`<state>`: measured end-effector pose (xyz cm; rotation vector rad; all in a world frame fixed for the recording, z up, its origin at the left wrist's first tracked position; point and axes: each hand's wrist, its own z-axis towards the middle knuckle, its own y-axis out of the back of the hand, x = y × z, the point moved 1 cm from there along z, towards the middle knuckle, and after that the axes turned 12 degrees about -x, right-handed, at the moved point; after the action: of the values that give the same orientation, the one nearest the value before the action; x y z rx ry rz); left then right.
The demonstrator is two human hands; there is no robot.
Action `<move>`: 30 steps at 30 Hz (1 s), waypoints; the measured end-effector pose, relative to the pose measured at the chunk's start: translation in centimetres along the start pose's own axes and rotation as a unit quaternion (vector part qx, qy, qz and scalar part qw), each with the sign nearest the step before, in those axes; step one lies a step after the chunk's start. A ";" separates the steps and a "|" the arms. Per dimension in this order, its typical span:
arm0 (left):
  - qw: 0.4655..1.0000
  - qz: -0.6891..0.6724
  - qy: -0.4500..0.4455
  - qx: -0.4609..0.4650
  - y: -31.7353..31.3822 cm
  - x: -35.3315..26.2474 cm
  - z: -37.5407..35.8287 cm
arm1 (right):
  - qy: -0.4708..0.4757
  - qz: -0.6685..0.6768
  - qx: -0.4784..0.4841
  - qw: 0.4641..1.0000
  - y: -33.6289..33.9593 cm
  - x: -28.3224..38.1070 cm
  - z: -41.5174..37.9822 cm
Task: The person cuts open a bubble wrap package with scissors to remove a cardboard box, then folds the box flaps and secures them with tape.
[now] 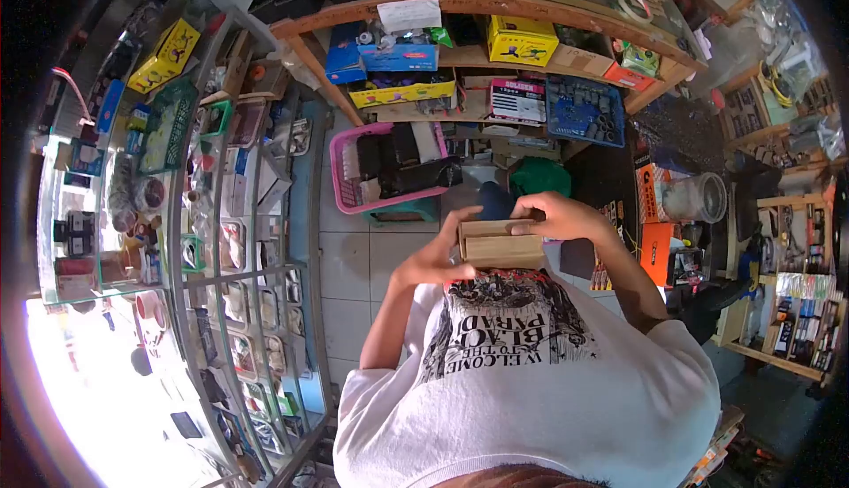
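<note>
A small brown cardboard box is held close in front of the printed white shirt. Its upper side looks open or folded, with a flap along the far edge; what lies inside cannot be made out. My left hand grips the box's left end, thumb along the near edge and fingers at the far corner. At the far right corner, my right hand has its fingers bent over the flap, pinching it.
Beyond the hands, a pink basket with dark packages rests on a green stool. A wooden shelf with boxes and a blue crate spans the far side. Glass shelving stands left; a clear tub is at right.
</note>
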<state>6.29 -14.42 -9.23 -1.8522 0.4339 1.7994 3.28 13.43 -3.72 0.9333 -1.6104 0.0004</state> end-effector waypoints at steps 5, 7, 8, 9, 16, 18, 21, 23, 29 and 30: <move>0.993 0.068 0.026 -0.091 -2.7 -0.3 -0.9 | 0.082 0.028 0.032 0.996 0.0 1.1 0.3; 0.994 0.033 0.042 -0.093 -3.1 -0.4 -0.6 | 0.128 0.024 0.022 0.991 0.2 2.3 0.3; 0.995 0.029 0.030 -0.093 -3.1 -0.3 -0.5 | 0.143 0.015 0.011 0.990 0.2 2.8 0.3; 0.995 0.025 0.018 -0.092 -3.1 -0.5 -0.2 | 0.158 0.005 -0.001 0.987 0.2 3.1 0.3; 0.993 0.015 -0.022 -0.117 -2.9 -2.2 2.1 | 0.174 -0.109 -0.142 0.968 2.1 2.7 0.6; 0.991 0.021 -0.033 -0.129 -2.9 -3.2 3.2 | 0.178 -0.125 -0.189 0.958 2.8 3.1 0.7; 0.991 0.050 -0.050 -0.114 -2.5 -5.1 4.6 | 0.205 -0.119 -0.196 0.952 4.0 3.3 1.2; 0.989 0.090 -0.077 -0.090 -2.4 -6.3 5.1 | 0.244 -0.117 -0.222 0.937 4.3 4.1 1.2; 0.988 0.103 -0.070 -0.091 -2.8 -6.6 4.8 | 0.283 -0.063 -0.252 0.923 3.7 2.1 0.8; 0.987 0.108 -0.081 -0.091 -2.8 -6.7 5.0 | 0.290 -0.059 -0.263 0.918 3.5 1.8 0.7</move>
<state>3.35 -10.13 -2.15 -1.8151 0.4374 2.1827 0.76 14.46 -0.70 0.5315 -0.9250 -0.2119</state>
